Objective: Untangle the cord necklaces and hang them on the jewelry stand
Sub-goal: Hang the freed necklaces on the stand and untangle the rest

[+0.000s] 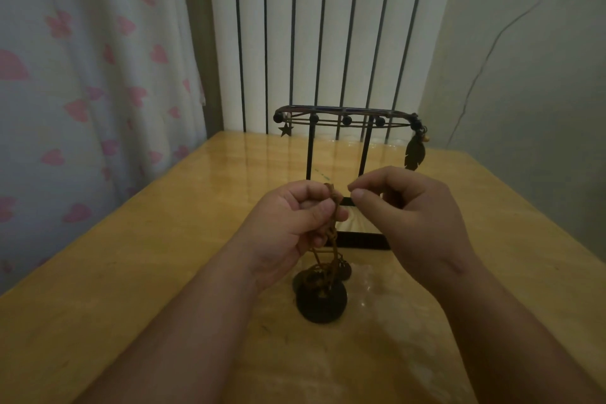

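Note:
My left hand (292, 223) grips a tangle of brown cord necklaces (331, 239) and holds it up over the table. The cords hang down from my fist, and their dark round pendants (321, 300) lie on the tabletop below. My right hand (406, 216) is just right of the tangle with thumb and forefinger pinched together; whether a cord runs between them I cannot tell. Behind my hands stands the black jewelry stand (310, 154). Cords with dark beads lie along its top bar, with a star charm (285, 130) at its left end and a feather pendant (415, 151) at its right.
The glossy yellow wooden table (164, 256) runs to a white ribbed radiator (328, 26) at the back. A curtain with pink hearts (82, 75) hangs along the left. A pale wall with a thin cable (485, 59) is on the right.

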